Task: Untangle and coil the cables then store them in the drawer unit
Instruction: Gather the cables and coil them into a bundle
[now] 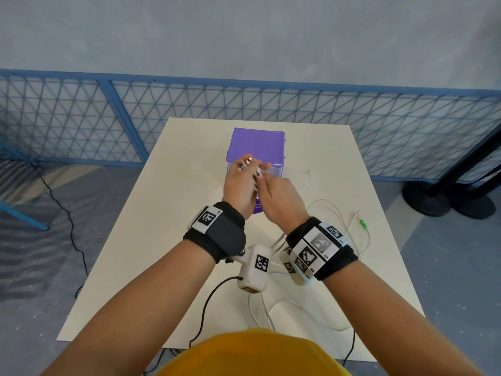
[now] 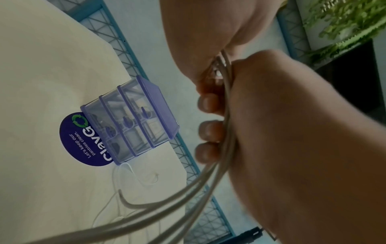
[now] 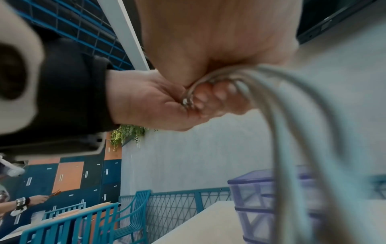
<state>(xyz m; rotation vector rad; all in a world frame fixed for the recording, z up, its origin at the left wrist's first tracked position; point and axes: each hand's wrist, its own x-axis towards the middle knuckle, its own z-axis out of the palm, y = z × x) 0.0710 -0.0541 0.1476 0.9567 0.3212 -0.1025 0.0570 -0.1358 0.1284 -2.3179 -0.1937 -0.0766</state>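
Observation:
My hands are raised together in front of the purple drawer unit [image 1: 256,143], which stands at the far middle of the white table [image 1: 130,240] with its drawers closed. My left hand [image 1: 240,183] grips several loops of a white cable [image 2: 226,115] with its fingers curled around them. My right hand [image 1: 279,196] pinches the same cable [image 3: 208,77] just beside the left one. The loose strands [image 1: 279,242] hang below my wrists and trail over the table toward me. The drawers [image 2: 133,125] look see-through with small handles.
A thin cable with a green plug [image 1: 362,225] lies on the table at the right. Another thin white wire [image 1: 309,177] lies right of the drawer unit. A round purple sticker [image 2: 79,140] sits in front of the unit. A blue mesh fence [image 1: 81,118] runs behind the table.

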